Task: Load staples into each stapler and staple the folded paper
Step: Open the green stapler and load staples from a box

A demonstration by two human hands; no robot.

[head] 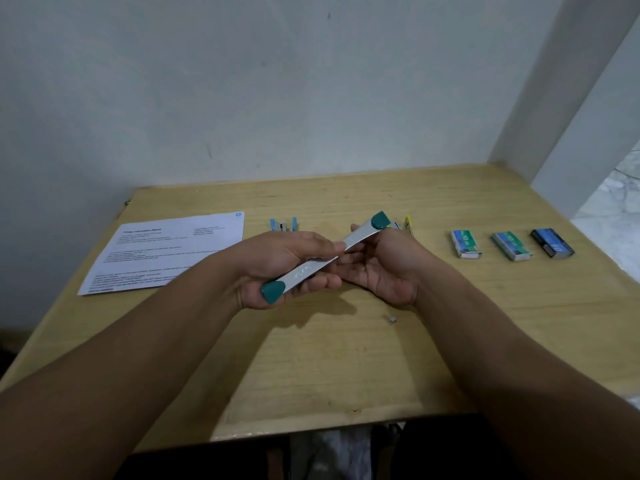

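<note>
Stapler (323, 258), green-capped, metal, swung fully open into one long strip; held above the table (346, 358), slanting from lower left to upper right. Left hand (277, 268): fingers curled round the near half, thumb on top. Right hand (384, 268): palm up, fingers loosely curled under the far half, supporting it. Blue stapler (283, 224): on the table behind the left hand, beside the paper. Yellow stapler (406, 226): on the table behind the right hand, partly hidden by it. Paper (166, 252): printed sheet, flat at left; whether it is folded cannot be told. Staple boxes: three in a row at right, two green (465, 244) (512, 246), one dark blue (552, 243), apart from one another. Small metal piece (392, 319): on the table below the right hand, too small to identify.
</note>
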